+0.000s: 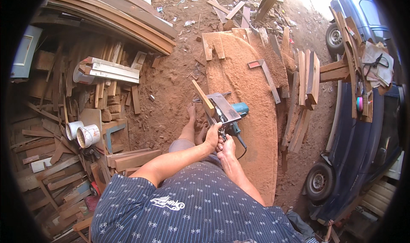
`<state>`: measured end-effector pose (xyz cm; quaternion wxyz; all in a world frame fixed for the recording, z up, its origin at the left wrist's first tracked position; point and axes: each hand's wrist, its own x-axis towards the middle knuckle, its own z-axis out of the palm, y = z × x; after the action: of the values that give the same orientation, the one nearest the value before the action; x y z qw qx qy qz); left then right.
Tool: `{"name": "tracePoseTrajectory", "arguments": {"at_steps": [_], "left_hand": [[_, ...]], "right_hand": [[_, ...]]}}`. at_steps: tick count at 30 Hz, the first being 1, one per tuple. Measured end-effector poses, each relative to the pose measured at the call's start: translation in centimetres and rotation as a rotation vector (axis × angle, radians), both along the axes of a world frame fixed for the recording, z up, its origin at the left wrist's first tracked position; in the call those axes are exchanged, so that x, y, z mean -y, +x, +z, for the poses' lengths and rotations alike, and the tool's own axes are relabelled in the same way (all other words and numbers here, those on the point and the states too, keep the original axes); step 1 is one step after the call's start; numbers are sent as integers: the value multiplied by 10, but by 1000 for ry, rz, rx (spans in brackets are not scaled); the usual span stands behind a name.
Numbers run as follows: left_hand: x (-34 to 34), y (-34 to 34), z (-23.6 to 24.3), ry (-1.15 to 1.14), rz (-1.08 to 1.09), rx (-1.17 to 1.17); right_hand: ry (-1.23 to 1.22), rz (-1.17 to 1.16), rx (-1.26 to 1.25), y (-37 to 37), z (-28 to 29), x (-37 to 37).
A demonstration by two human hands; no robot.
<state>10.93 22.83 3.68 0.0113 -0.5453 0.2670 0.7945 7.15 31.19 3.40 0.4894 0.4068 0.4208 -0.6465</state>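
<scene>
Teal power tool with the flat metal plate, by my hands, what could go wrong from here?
The teal power tool could slip toward the bare foot on the ground below. The looping black cord, near the right hand, might snag. An accidental start could injure fingers this close.

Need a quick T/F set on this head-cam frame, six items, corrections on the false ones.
1. The left hand and right hand are both at the power tool. True.
2. The power tool's housing is red. False: it is teal.
3. A square lies on the sawdust-covered slab. True.
4. The person wears gloves. False: both hands are bare.
5. A dark cable comes from the power tool. True.
6. No vehicle is in view. False: a dark blue vehicle stands at the right.
</scene>
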Motion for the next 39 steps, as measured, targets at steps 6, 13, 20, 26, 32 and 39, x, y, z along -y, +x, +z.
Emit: {"name": "tracePoseTrajectory", "arguments": {"at_steps": [6,13,20,26,32,39], "left_hand": [[16,20,-29,379,-81,-272],[138,-3,-80,53,94,37],[182,-39,-161,-4,110,25],[138,-61,-5,51,-89,-302],[125,-107,-4,-403,-289,-50],[127,-84,-27,-552,-481,-340]], "right_hand": [[-35,140,74,-9,-1,-8],[470,878,-1094,-129,-12,-11],[375,1417,-1240,-154,-50,44],[442,1030,-1226,-95,13,-32],[403,1086,-1309,-43,-8,-44],[177,1018,-900,-146,28,-86]]}}
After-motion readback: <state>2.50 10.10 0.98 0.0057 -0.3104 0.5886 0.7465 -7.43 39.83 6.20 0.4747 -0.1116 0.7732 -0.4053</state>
